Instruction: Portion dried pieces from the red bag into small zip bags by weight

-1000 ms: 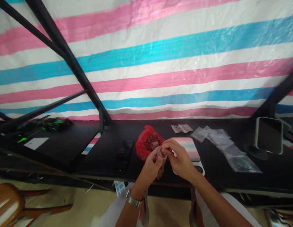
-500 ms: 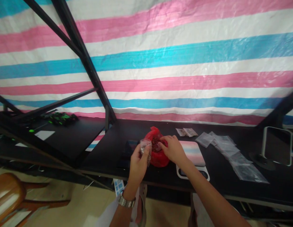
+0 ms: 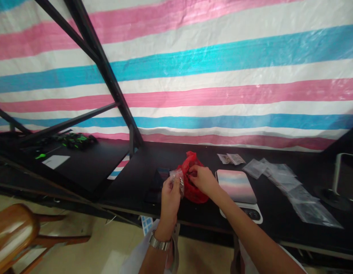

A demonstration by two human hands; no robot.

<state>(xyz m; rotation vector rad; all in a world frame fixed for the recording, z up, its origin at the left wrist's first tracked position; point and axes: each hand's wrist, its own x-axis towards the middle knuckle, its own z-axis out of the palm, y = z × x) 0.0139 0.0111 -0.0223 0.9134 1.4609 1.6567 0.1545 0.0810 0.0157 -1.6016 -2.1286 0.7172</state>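
A small clear plastic bag (image 3: 178, 176) with small pieces inside is held upright between the thumb and fingers of my left hand (image 3: 170, 194). Just right of it a red plastic bag (image 3: 195, 193) stands on the black table, its top gathered and crumpled. My right hand (image 3: 203, 179) reaches over the red bag's mouth with thumb and fingertips pinched together; what lies between them is too small to make out. Right of the bag sits a white kitchen scale (image 3: 236, 186), partly behind my right forearm.
Two small filled packets (image 3: 230, 158) lie behind the scale. Several empty clear bags (image 3: 290, 186) are spread to the right, near a stand-mounted screen (image 3: 346, 179). A dark flat device (image 3: 159, 180) lies left of my hands. A black metal frame (image 3: 108, 76) rises at left.
The red bag's mouth has narrowed, hiding the small brown pieces seen inside before. My right fingertips have shifted slightly at its opening. The whole view has moved a little.
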